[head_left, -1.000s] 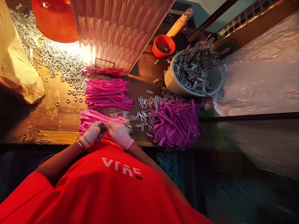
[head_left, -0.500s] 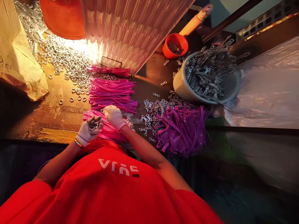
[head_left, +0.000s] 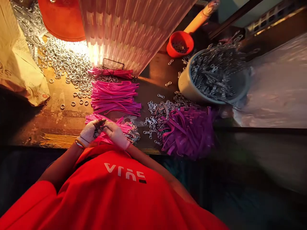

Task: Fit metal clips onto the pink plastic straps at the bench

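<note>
The red shirt (head_left: 124,198) fills the bottom of the frame, and just above it, left of centre, two gloved hands meet at the near edge of the surface (head_left: 67,121). The left hand (head_left: 87,132) has its fingers curled round small metal pieces (head_left: 96,132), cupped inward probably so the other hand can reach them; their number is hidden. The right hand (head_left: 117,134) meets it, but I cannot tell how tightly its fingers close or whether they pinch anything. Beside them lies one bundle of pink strips (head_left: 126,128), a heap of links (head_left: 134,134) at its right end, likely for a short reach. Right of centre, one pile of purple strips (head_left: 189,131) adjoins a second heap of links. Above the hands, a second pink bundle lies roughly lengthwise, seemingly for easy picking; a third sits farther up, by one ribbed panel (head_left: 134,28). At upper right stand one bucket (head_left: 188,81) and one red cup (head_left: 174,51); at upper left, uncountable rings (head_left: 59,60) spread under one red lamp shade (head_left: 62,19), apparently for light.
</note>
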Demonstrator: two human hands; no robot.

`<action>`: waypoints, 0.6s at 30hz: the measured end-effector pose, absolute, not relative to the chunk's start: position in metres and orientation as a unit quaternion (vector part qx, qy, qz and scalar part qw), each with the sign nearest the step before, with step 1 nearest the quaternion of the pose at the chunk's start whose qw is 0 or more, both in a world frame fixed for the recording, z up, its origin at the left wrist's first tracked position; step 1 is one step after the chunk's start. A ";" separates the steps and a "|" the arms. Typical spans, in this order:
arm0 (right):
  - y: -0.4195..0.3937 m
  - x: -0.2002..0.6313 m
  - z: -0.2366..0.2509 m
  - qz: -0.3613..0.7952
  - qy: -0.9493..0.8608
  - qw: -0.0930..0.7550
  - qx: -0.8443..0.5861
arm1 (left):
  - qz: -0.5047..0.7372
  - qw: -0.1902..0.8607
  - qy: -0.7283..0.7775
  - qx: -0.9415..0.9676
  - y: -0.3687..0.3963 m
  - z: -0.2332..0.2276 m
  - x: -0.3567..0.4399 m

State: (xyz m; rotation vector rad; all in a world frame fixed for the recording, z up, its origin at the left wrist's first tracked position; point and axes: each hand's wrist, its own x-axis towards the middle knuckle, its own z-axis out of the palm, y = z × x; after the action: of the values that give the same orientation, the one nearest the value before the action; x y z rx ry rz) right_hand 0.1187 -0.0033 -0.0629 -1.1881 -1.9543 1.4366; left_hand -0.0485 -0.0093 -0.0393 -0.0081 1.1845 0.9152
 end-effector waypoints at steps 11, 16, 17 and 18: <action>-0.012 0.157 -0.005 0.341 -0.761 0.092 -0.544 | 0.347 0.740 0.518 0.251 -0.018 -0.014 -0.028; -0.018 0.160 0.006 0.250 -0.805 -0.022 -0.538 | 0.252 0.702 0.545 0.383 -0.016 -0.006 -0.023; -0.019 0.163 0.006 0.249 -0.808 -0.024 -0.534 | 0.233 0.703 0.542 0.396 -0.015 -0.004 -0.023; -0.020 0.165 0.005 0.251 -0.807 -0.019 -0.534 | 0.214 0.709 0.535 0.407 -0.014 -0.003 -0.023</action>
State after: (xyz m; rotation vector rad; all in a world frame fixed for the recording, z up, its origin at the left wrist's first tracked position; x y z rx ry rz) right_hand 0.1651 -0.0199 0.0051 -1.6999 -2.5669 0.7976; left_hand -0.0226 -0.0140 -0.0026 0.9028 1.1866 0.4756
